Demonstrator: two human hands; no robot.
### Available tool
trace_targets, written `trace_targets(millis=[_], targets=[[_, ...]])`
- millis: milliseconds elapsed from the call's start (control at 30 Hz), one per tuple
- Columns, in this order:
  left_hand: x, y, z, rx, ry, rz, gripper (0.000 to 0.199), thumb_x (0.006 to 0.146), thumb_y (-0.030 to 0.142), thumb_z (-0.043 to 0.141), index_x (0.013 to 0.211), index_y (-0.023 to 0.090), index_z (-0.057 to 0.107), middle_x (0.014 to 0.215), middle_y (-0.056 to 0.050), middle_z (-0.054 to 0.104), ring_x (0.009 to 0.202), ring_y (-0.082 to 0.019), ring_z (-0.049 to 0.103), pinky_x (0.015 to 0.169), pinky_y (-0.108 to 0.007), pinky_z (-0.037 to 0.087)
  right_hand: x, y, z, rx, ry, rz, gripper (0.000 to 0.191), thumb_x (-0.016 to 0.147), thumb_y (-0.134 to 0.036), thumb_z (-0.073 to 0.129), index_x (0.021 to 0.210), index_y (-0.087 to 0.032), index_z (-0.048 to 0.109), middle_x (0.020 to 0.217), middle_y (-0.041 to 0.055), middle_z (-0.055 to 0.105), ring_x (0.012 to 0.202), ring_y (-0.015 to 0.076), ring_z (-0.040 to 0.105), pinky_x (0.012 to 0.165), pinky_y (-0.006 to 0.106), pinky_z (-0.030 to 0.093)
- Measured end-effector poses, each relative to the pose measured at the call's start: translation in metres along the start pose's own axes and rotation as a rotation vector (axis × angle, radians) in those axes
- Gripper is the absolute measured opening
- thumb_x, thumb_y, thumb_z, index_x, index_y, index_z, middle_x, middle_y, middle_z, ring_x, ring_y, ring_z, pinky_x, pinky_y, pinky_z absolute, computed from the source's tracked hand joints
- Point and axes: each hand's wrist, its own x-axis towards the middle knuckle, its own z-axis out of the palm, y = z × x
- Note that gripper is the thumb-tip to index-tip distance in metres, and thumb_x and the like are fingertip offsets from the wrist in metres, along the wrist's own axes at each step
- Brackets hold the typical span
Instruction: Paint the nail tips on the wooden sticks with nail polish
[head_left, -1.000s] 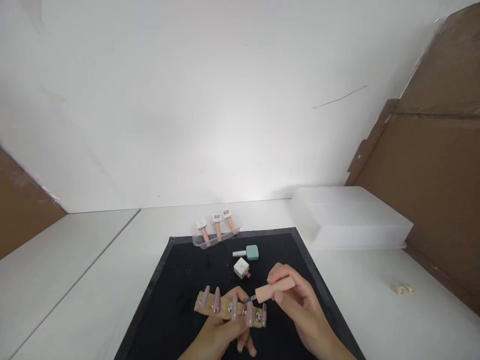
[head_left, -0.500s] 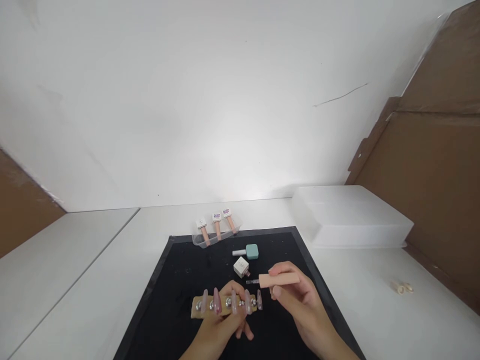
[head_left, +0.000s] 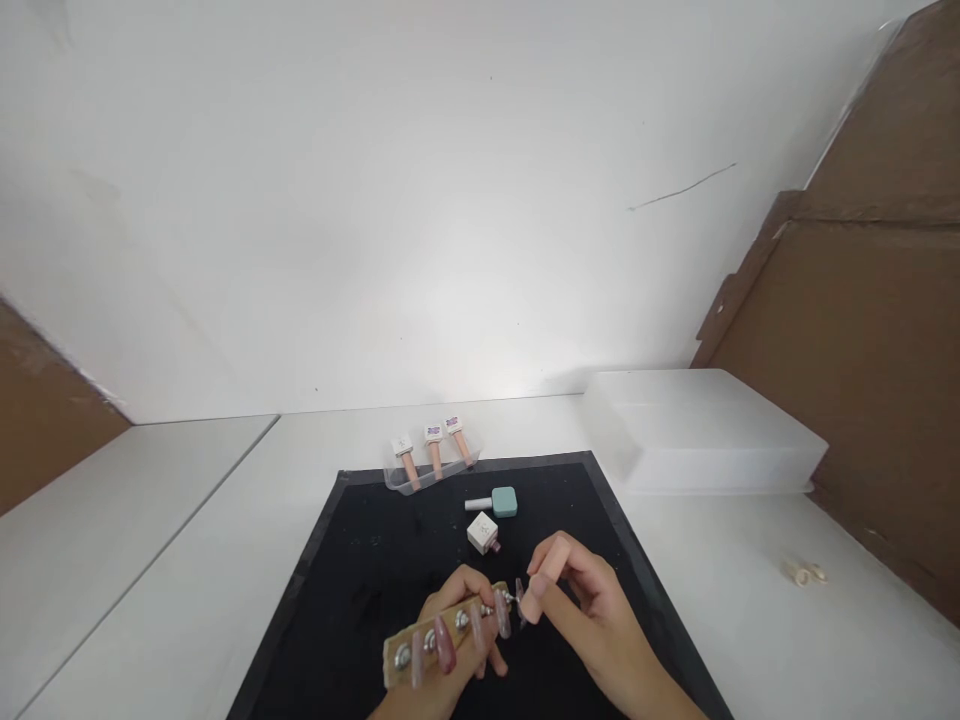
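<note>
Right hand (head_left: 600,625): thumb and fingertips pinched together on a pink cap (head_left: 547,578), which slants with its lower end beside the rightmost of five nail tips (head_left: 445,645). Left hand (head_left: 461,675): clamped around a pale, wood-coloured bar (head_left: 448,618), thumb below and fingers behind; the bar tilts upward to the right and carries the tips on silvery studs. Both hands stand over the near part of a black mat (head_left: 375,540) with a dark grey border. Beyond them on the mat lie a white bottle (head_left: 482,532), its pinkish neck turned to the right, and a mint-green bottle (head_left: 505,502) with a white cap to its left. At the mat's far edge a clear tray (head_left: 411,488) holds three white bottles (head_left: 434,435) with pink caps. White tabletop (head_left: 750,560) surrounds the mat; a translucent white box (head_left: 712,430) stands at right rear, with small cream-coloured pieces (head_left: 806,574) nearer the viewer. A white wall (head_left: 450,200), marked by one thin dark line, rises behind, between brown panels (head_left: 847,330).

Partly concealed: the brush under the cap — whether it touches the tip cannot be told — and the left palm, behind the bar. Both forearms and the mat's near edge are cut off; the cream pieces are blurred.
</note>
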Motion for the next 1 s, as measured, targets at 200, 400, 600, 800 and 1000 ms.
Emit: trace_targets(millis=[200,400,600,800,1000], targets=[[-0.006,0.017,0.005,-0.015,0.036,0.013,0.040,0.069,0.054,0.064,0.077,0.017,0.050,0.057,0.004,0.056,0.047,-0.007,0.053,0.047,-0.017,0.032,0.002,-0.005,0.001,-0.068,-0.013,0.021,0.027,0.084,-0.026,0.055,0.058,-0.018,0.051,0.067,0.0009,0.056,0.062,0.0138,0.053,0.059,0.024,0.040],[-0.005,0.025,0.009,-0.048,0.068,-0.047,0.047,0.060,0.058,0.069,0.072,0.017,0.051,0.061,0.002,0.059,0.046,-0.008,0.054,0.045,-0.018,0.033,0.001,-0.005,0.001,-0.093,-0.020,0.017,0.025,0.083,-0.023,0.055,0.058,-0.018,0.052,0.066,0.0010,0.055,0.066,0.0150,0.055,0.058,0.024,0.041],[-0.006,0.026,0.011,-0.071,0.092,-0.046,0.043,0.060,0.054,0.071,0.071,0.017,0.051,0.057,0.005,0.056,0.044,-0.007,0.053,0.045,-0.017,0.033,0.002,-0.003,0.002,-0.074,-0.002,-0.005,0.024,0.082,-0.022,0.056,0.059,-0.018,0.051,0.064,0.0007,0.056,0.065,0.0149,0.055,0.057,0.023,0.041],[-0.006,0.023,0.010,-0.073,0.067,-0.052,0.040,0.062,0.051,0.071,0.072,0.017,0.051,0.054,0.004,0.058,0.043,-0.007,0.052,0.044,-0.016,0.031,0.002,0.000,0.002,-0.061,0.009,-0.023,0.024,0.084,-0.022,0.055,0.060,-0.019,0.051,0.064,0.0001,0.056,0.064,0.0141,0.055,0.055,0.023,0.042],[-0.006,0.024,0.011,-0.075,0.076,-0.080,0.040,0.062,0.051,0.071,0.070,0.017,0.051,0.054,0.004,0.057,0.044,-0.008,0.054,0.044,-0.017,0.032,0.001,0.003,0.001,-0.040,0.002,-0.018,0.024,0.086,-0.023,0.053,0.062,-0.019,0.051,0.065,-0.0007,0.057,0.056,0.0115,0.052,0.055,0.022,0.042]])
